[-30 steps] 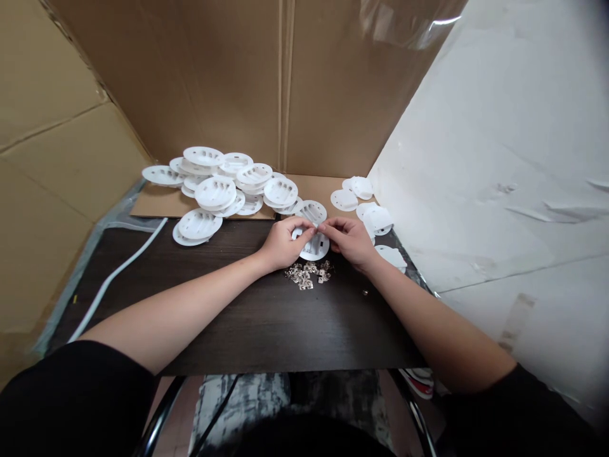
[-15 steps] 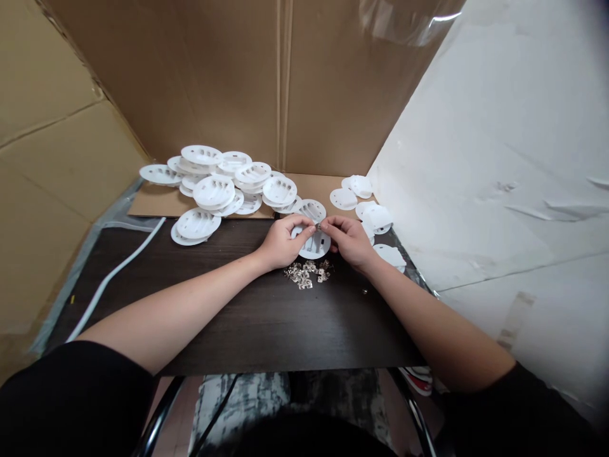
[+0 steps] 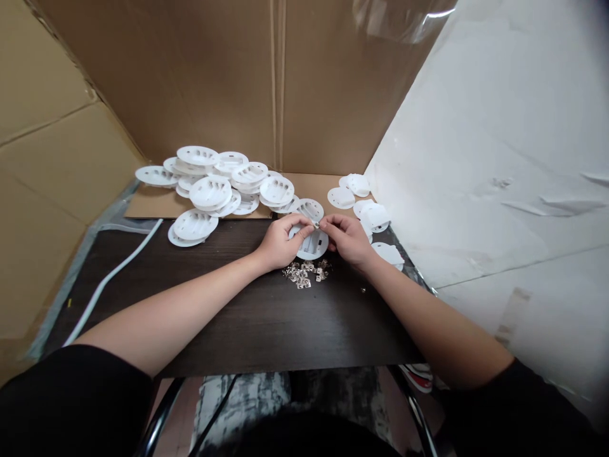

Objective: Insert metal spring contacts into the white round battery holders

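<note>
The small silvery metal clip point(image 3: 316, 223) is pinched where the 2 hands meet, just above the far part of the round white slotted plastic disc point(image 3: 313, 245) on the dark wood bench point(image 3: 266, 317). The left hand point(image 3: 280, 241) comes from one side and the right hand point(image 3: 351, 240) from the other, equally near, fingers narrowed to a tip pinch on the clip. The clip is too small to tell its long axis. The disc looks matte and thin; flat or tipped, I cannot tell. A loose pile of metal clips point(image 3: 307, 273) lies just beside it, toward the person.
</note>
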The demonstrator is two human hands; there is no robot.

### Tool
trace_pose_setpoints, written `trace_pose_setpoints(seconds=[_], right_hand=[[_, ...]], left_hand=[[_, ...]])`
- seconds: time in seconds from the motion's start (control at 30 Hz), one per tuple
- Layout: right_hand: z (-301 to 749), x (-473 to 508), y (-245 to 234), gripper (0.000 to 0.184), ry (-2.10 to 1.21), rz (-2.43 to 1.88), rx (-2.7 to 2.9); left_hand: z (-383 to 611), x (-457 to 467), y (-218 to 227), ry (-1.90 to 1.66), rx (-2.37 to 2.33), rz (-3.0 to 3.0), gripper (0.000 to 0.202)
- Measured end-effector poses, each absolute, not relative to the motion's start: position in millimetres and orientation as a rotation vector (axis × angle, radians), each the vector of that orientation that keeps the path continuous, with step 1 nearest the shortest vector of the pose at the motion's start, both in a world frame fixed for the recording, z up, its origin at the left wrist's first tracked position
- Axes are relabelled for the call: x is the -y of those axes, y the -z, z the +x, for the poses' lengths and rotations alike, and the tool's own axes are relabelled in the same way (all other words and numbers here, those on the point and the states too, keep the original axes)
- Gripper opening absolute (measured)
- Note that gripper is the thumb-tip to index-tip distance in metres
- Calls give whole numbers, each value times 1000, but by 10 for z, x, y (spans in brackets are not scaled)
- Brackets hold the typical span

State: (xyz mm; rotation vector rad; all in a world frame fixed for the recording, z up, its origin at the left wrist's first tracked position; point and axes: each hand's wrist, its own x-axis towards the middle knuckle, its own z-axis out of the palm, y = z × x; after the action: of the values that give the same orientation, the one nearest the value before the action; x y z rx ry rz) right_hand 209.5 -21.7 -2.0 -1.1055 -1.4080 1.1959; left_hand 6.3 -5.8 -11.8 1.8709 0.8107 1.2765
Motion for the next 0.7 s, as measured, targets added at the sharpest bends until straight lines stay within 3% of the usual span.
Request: trace_pose_setpoints(seconds=[0.33,0.7], right_hand=[[2217,205,-76,17,-493,-1128,1825],[2231,225,-124,13,-411,-1101,1969]], left_hand=[[92,40,166,-1268,-795,1595,20],[89,55,156,-1250,-804,1597,19]])
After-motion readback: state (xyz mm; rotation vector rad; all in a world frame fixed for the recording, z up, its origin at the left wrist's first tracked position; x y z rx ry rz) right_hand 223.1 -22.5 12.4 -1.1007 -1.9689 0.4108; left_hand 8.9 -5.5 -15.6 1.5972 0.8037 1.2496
